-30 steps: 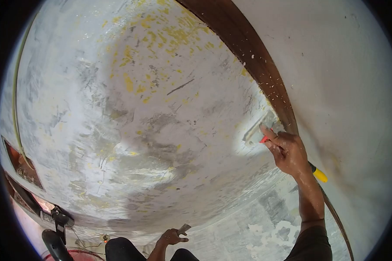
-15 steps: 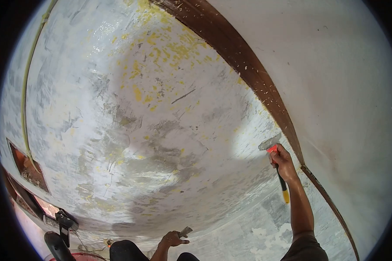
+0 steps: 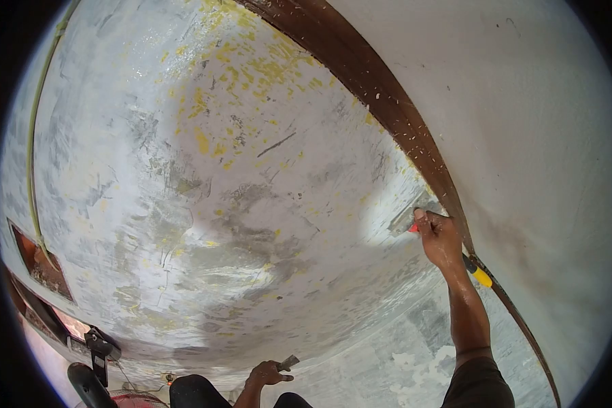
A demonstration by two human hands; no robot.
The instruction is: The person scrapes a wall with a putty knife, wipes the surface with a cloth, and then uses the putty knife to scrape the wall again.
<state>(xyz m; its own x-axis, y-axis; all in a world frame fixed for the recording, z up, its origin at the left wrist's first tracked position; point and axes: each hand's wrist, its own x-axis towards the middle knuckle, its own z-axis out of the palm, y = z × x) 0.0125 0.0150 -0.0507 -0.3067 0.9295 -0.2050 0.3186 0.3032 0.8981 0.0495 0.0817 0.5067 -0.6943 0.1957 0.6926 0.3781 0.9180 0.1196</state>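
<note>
My right hand (image 3: 443, 239) is closed around a putty knife (image 3: 401, 222) with a wide blade, a red part near it and a black handle with a yellow end. The blade lies against the patchy white and grey wall (image 3: 333, 197), close to the brown wooden trim. Low in the view, my left hand (image 3: 265, 374) grips a smaller scraper (image 3: 289, 362), whose flat grey blade points up and right; its handle is mostly hidden by the fingers. That hand is near my knees, away from the wall patch at my right hand.
A brown wooden strip (image 3: 360, 64) curves down the right side beside a smooth white surface (image 3: 523, 102). A yellowish conduit (image 3: 35, 136) runs down the left to a recessed opening (image 3: 41, 262). Yellow paint flecks mark the upper wall. A black fixture (image 3: 102, 345) stands lower left.
My right hand has turned and moved slightly up, bringing the blade a little lower left and swinging the handle's yellow end out to the right. My left hand stays nearly where it was.
</note>
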